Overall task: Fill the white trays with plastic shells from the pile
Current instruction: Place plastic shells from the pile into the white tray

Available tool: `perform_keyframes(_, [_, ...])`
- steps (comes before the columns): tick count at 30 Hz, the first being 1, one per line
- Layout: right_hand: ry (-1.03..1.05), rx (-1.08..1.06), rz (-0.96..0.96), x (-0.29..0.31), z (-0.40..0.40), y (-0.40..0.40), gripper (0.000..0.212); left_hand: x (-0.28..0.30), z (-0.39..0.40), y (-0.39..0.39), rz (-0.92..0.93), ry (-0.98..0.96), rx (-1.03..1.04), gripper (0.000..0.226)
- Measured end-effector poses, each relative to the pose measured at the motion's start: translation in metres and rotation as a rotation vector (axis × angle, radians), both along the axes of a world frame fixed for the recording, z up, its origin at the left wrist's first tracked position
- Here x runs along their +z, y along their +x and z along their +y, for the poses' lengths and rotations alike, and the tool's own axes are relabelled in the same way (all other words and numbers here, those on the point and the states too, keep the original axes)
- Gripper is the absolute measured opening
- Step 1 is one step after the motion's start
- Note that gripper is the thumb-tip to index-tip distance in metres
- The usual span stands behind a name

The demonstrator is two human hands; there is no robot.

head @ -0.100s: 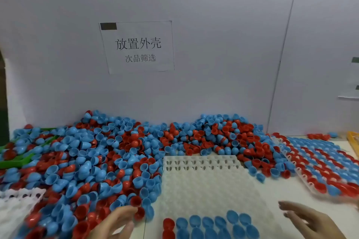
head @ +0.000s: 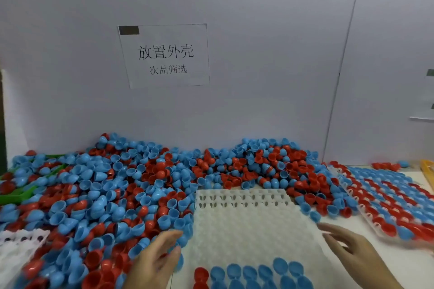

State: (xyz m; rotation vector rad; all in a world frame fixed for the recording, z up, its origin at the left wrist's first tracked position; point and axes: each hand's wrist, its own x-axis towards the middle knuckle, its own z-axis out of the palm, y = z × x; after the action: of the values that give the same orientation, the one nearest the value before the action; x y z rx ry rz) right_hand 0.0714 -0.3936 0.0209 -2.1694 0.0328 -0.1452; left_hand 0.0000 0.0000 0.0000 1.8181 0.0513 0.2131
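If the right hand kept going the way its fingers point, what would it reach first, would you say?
Probably the loose blue shell just beyond the right hand, by the middle white tray's right edge; depth is uncertain.

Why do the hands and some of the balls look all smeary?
Head view: motion blur smears the left hand, the right hand and the nearest shells; the paper sign stays sharp; light is even, without glare.

Single head-worn wide-angle view, looking forward and slightly down from close above the near edge of the bench [head: 366, 223]. Faces a white wall panel [head: 258, 30] straight ahead; both hands [head: 155, 263] enter at the bottom edge, nearest the lens.
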Motion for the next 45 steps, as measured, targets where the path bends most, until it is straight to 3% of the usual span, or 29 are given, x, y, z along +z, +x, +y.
perform_keyframes(2, [-0.085, 0.069, -0.025, 0.001, 0.013, 0.022, 0.026, 0.007, -0.013, 0.021, -0.037, 0.031, 0.016, 0.025])
perform_keyframes(8, [-0.235, 0.106, -0.09, -0.024, 0.03, 0.076, 0.035, 0.0, -0.031, 0.082, 0.075, 0.223, 0.045, 0.023])
perform_keyframes(12, [-0.188, 0.111, -0.069, -0.038, 0.034, 0.095, 0.034, -0.006, -0.032, 0.098, 0.131, 0.415, 0.032, 0.027])
perform_keyframes(18, [-0.117, 0.113, -0.082, -0.047, 0.047, 0.112, 0.032, -0.007, -0.024, 0.107, 0.082, 0.457, 0.063, 0.027])
perform_keyframes(23, [0.062, 0.055, -0.156, -0.04, 0.039, 0.131, 0.027, 0.0, -0.019, 0.115, 0.048, 0.552, 0.043, 0.021])
perform_keyframes(28, [0.094, 0.107, -0.167, -0.051, 0.057, 0.146, 0.027, 0.005, -0.025, 0.131, 0.147, 0.755, -0.181, 0.045])
perform_keyframes(31, [0.129, 0.104, -0.182, -0.053, 0.059, 0.154, 0.026, 0.004, -0.029, 0.138, 0.208, 0.851, -0.199, 0.05])
perform_keyframes(34, [0.228, 0.069, -0.211, -0.056, 0.056, 0.155, 0.026, 0.007, -0.029, 0.14, 0.19, 0.882, -0.165, 0.049])
perform_keyframes(38, [0.397, -0.003, -0.264, -0.059, 0.047, 0.155, 0.032, 0.02, -0.039, 0.15, 0.084, 1.07, -0.128, 0.039])
perform_keyframes(42, [0.437, -0.057, -0.28, -0.066, 0.045, 0.157, 0.034, 0.043, -0.069, 0.186, 0.029, 0.977, -0.184, 0.036])
perform_keyframes(45, [0.451, -0.063, -0.28, -0.068, 0.045, 0.158, 0.034, 0.05, -0.099, 0.227, -0.004, 0.833, -0.24, 0.046])
